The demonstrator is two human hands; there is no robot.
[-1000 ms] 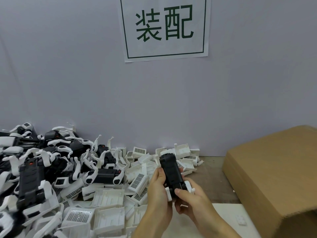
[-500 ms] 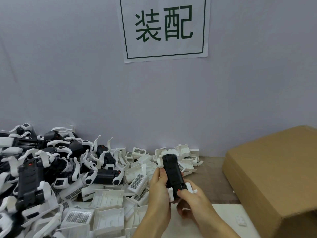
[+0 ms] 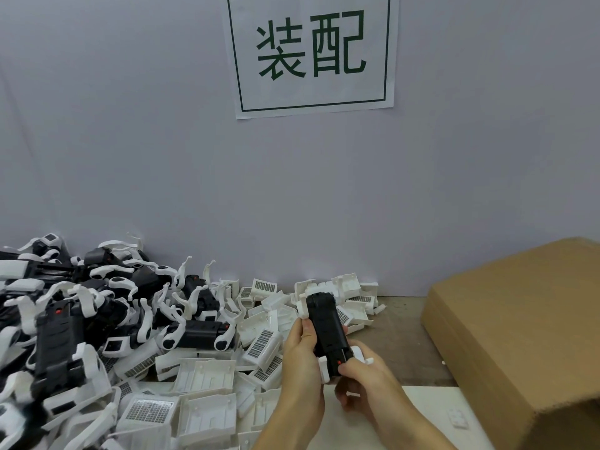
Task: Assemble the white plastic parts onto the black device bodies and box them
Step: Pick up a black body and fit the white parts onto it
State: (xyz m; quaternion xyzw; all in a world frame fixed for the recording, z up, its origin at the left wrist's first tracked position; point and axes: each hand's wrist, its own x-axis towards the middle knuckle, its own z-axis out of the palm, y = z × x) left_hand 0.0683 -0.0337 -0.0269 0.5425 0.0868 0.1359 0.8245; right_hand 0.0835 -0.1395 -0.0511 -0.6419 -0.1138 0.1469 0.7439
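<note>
1. We hold one black device body (image 3: pixel 328 332) in both hands above the table (image 3: pixel 399 339), near its front edge, tilted with its far end pointing away from us.
2. Our left hand (image 3: pixel 303 362) grips the body's left side, fingers curled round it, thumb up near a white plastic part (image 3: pixel 303 306) at the far end.
3. Our right hand (image 3: pixel 365 381) pinches the near end, thumb over the spot by a small red dot, fingers curled beneath.
4. White pieces show at the near end too, so we judge this unit to be in mid-assembly, not yet ready for boxing.
5. Much work looks left: a heap of loose white parts (image 3: pixel 207 381) lies just left of our hands, and a pile of black bodies with white arms (image 3: pixel 74 319) fills the far left. We cannot tell which of those are finished.
6. The cardboard box (image 3: pixel 519 336) stands at the right, well apart from the body. Its inside is hidden, so we cannot say how many units are packed.
7. Whether the white parts are fully seated is hard to make out; our fingers cover the joints.
8. The pile and box are cut off by the frame edges.
</note>
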